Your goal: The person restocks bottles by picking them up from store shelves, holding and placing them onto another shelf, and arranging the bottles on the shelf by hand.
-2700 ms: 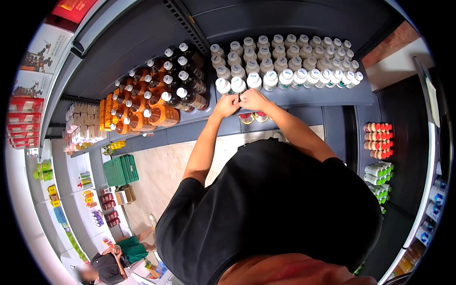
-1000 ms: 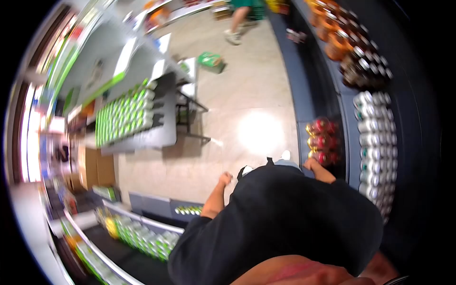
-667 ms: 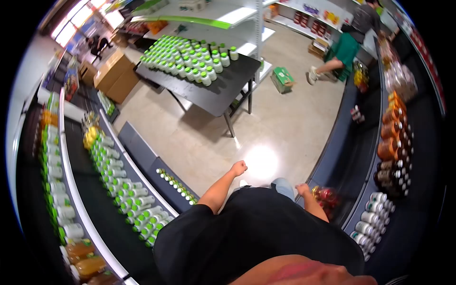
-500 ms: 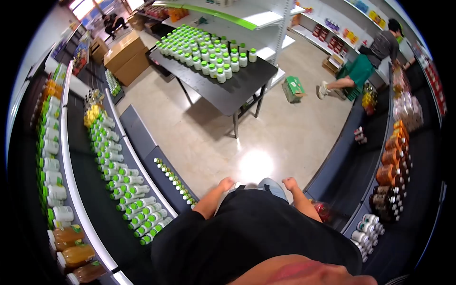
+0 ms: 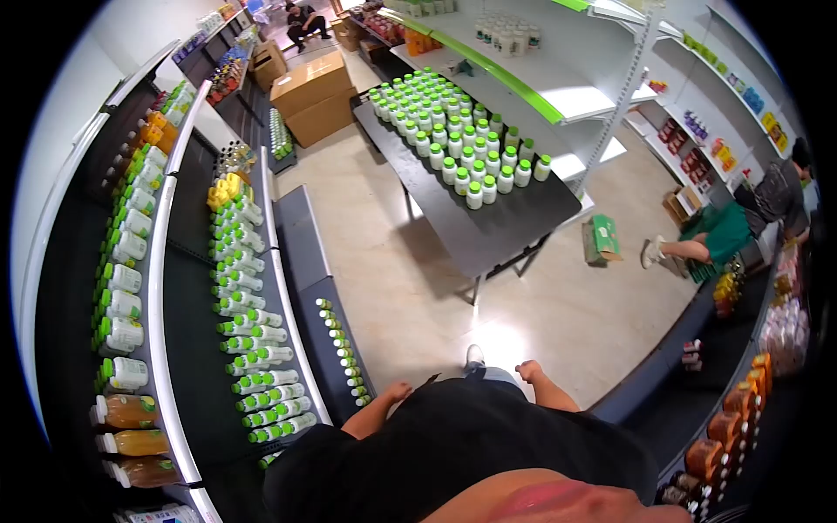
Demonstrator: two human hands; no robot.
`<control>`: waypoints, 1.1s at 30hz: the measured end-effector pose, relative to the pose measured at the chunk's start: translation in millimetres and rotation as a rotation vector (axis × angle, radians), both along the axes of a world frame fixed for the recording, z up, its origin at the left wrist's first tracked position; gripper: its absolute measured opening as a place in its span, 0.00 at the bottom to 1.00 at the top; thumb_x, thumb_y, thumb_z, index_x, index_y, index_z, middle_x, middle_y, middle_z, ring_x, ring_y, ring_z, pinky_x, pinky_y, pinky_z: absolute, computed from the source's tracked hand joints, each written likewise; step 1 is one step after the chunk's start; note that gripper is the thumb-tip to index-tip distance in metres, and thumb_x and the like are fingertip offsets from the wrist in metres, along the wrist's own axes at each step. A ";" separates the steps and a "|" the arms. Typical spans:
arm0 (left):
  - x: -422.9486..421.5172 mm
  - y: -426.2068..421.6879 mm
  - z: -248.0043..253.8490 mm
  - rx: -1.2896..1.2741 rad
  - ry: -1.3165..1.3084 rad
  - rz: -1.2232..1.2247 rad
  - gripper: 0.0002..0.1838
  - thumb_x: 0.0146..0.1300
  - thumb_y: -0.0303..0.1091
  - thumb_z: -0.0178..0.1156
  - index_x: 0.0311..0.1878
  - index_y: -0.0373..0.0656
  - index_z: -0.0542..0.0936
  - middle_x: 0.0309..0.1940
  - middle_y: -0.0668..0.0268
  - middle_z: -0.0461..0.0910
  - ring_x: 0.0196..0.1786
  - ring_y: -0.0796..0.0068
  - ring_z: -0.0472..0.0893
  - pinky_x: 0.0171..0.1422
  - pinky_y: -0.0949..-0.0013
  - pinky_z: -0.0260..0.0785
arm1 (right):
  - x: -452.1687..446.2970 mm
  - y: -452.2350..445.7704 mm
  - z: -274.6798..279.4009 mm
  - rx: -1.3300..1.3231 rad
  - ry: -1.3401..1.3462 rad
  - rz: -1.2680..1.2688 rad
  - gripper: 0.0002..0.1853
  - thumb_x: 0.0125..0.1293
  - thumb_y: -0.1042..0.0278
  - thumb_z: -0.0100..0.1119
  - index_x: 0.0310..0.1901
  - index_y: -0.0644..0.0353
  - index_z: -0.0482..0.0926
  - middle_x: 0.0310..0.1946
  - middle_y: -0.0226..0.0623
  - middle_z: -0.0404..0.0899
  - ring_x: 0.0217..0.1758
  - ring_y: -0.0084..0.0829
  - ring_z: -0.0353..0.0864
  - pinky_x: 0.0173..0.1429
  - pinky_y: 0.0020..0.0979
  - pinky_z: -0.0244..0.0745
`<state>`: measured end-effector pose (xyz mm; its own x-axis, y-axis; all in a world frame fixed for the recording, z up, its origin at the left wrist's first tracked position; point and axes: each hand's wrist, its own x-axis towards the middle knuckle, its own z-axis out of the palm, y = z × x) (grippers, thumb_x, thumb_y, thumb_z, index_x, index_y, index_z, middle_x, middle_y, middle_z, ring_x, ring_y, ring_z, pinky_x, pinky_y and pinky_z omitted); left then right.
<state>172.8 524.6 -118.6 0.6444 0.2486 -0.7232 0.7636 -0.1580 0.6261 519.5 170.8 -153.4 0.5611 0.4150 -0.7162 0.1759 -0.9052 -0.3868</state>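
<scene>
My left hand (image 5: 398,391) hangs low at my side, fingers loosely curled, with nothing seen in it. Nearest to it is a row of small green-capped bottles (image 5: 342,349) on the bottom shelf at left. On my other side, my right hand (image 5: 528,372) is curled into a loose fist above the floor, apart from any item. Ahead stands a black table (image 5: 488,228), its far part packed with white green-capped bottles (image 5: 468,159). More such bottles (image 5: 260,336) lie in rows on the left middle shelf.
Brown cartons (image 5: 316,98) stand behind the table's left end. A green box (image 5: 602,240) sits on the floor at right. White shelving (image 5: 558,78) rises behind the table. A person in green shorts (image 5: 728,231) bends at the right shelves; another person (image 5: 305,24) squats far back.
The table and shelves have shifted right and down in view and look nearer as I move forward. My left hand has swung back, and one shoe now shows ahead of me.
</scene>
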 end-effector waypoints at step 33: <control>80.7 444.4 19.4 0.179 -0.195 -0.166 0.13 0.58 0.36 0.65 0.44 0.44 0.82 0.34 0.60 0.84 0.35 0.63 0.85 0.31 0.54 0.75 | 197.4 459.9 67.8 -0.371 -0.150 -0.485 0.22 0.57 0.57 0.59 0.47 0.67 0.85 0.51 0.54 0.82 0.60 0.47 0.81 0.61 0.39 0.77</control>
<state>253.5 969.0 -99.2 0.8092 0.2410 -0.5358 0.5862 -0.3915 0.7092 716.9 630.7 -85.5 0.7286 -0.1728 -0.6628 -0.2605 -0.9648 -0.0348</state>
